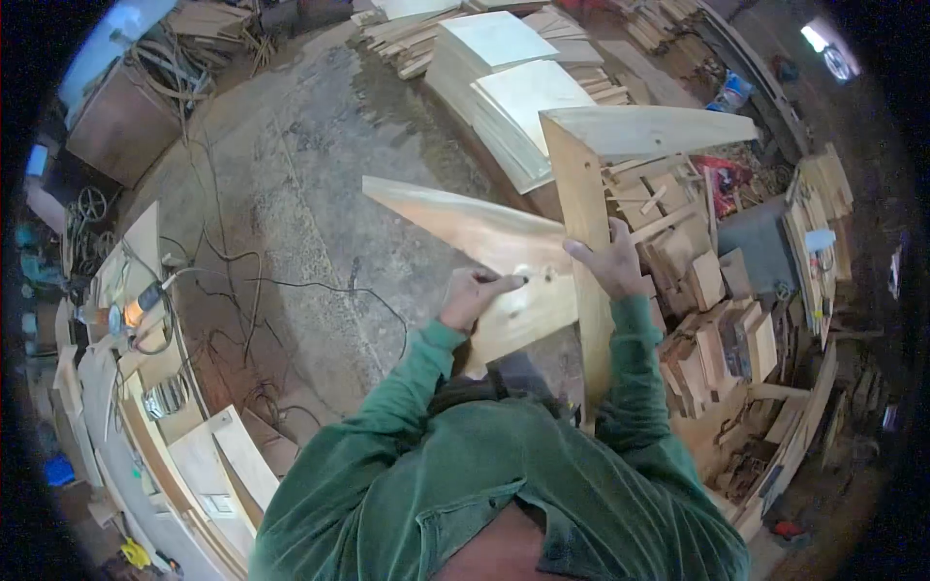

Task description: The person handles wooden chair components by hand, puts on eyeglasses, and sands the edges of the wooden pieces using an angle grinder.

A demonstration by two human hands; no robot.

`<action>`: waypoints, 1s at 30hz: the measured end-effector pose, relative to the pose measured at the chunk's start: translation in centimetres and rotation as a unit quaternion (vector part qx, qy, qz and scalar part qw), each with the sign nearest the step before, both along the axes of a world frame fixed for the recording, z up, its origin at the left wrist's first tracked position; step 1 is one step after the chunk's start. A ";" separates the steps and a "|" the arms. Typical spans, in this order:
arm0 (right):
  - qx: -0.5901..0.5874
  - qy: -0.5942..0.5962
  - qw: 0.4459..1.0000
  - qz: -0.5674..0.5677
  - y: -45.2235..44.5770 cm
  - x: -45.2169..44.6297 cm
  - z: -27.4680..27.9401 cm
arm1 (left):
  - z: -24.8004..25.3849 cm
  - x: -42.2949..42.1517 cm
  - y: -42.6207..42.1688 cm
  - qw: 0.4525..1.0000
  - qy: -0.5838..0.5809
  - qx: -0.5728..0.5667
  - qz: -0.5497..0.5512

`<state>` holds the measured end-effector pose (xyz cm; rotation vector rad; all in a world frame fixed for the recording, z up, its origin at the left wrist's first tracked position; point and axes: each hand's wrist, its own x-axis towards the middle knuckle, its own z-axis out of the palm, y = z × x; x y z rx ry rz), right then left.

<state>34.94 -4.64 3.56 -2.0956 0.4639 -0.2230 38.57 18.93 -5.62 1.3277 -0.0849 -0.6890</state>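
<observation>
A pale tapered wooden board (528,242) slants across the middle, its narrow end at the far left. My left hand (473,298) grips its near edge, with the thumb stretched over the face close to a dark spot. Against the board's right end stands a long narrow plank (581,208). My right hand (612,261) is closed round this plank, thumb on the near face. At the plank's far end, a second tapered board (659,131) reaches to the right. Whether the pieces are fastened together I cannot tell.
Stacked pale panels (523,97) lie ahead. Wood offcuts (712,353) are piled on my right. To the left, an orange power tool (145,300) rests on a cluttered bench (107,407). Black cables (320,286) trail over the concrete floor (291,145).
</observation>
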 end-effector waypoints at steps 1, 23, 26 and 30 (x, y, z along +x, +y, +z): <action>-0.046 0.023 0.999 0.002 -0.6 2.3 -0.8 | 0.0 1.8 -1.0 1.000 -0.002 -0.022 0.015; 0.249 -0.033 0.947 -0.200 -23.2 52.2 -26.9 | -12.2 56.8 -22.1 0.933 -0.071 0.311 -0.165; 0.237 -0.017 0.935 -0.262 -26.4 54.9 -34.6 | -14.6 62.0 -25.8 0.899 -0.132 0.371 -0.189; 0.223 -0.043 0.905 -0.360 -27.9 56.5 -37.4 | -19.1 66.7 -30.2 0.859 -0.191 0.410 -0.241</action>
